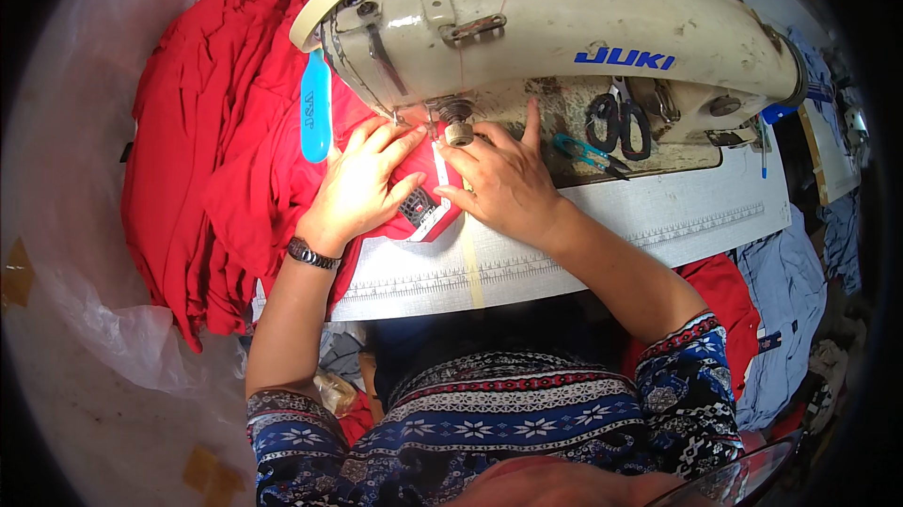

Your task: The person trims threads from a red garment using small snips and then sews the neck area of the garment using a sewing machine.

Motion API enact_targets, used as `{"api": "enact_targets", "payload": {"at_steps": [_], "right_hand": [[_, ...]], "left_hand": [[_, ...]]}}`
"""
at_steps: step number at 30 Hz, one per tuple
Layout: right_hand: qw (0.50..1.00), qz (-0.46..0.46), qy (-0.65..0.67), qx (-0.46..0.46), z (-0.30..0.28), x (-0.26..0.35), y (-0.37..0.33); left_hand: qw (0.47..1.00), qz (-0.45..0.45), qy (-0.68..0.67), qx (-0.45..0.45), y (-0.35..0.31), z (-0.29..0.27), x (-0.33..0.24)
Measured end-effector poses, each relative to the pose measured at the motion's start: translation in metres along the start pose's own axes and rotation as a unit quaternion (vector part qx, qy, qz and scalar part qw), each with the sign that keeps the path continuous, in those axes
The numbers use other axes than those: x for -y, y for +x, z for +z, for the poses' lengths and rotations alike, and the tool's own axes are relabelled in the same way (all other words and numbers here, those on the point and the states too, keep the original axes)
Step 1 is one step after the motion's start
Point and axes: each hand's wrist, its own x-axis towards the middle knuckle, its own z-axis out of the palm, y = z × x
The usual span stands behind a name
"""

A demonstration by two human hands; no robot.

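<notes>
A red garment [353, 126] lies under the needle area of a cream sewing machine [555, 32]. My left hand [362, 187] rests flat on the red cloth with its fingers spread toward the presser foot. On the other side, my right hand [513, 182] presses the cloth's edge with thumb and fingertips apart, one finger raised. Between the hands runs a narrow white strip [441, 168], beside a black-and-white label patch [416, 209]. The machine's head partly hides the needle and the fingertips closest to it.
A large heap of red cloth [212, 140] sits left, beside plastic sheeting [66, 253]. Black-handled scissors [635, 131] and teal thread snips [583, 155] lie right of the needle. A blue tag [317, 107] hangs from the machine. Ruler markings [555, 262] cross the front table.
</notes>
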Motion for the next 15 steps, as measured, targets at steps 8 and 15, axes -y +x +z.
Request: {"api": "enact_targets", "payload": {"at_steps": [8,15], "right_hand": [[1.000,0.001,-0.011,-0.001,0.003,-0.001,0.002],[0.999,0.013,-0.007,0.038,0.008,-0.006,-0.002]], "left_hand": [[1.000,-0.006,0.014,0.005,0.000,0.000,0.003],[0.997,0.048,0.005,-0.055,-0.009,-0.008,-0.009]]}}
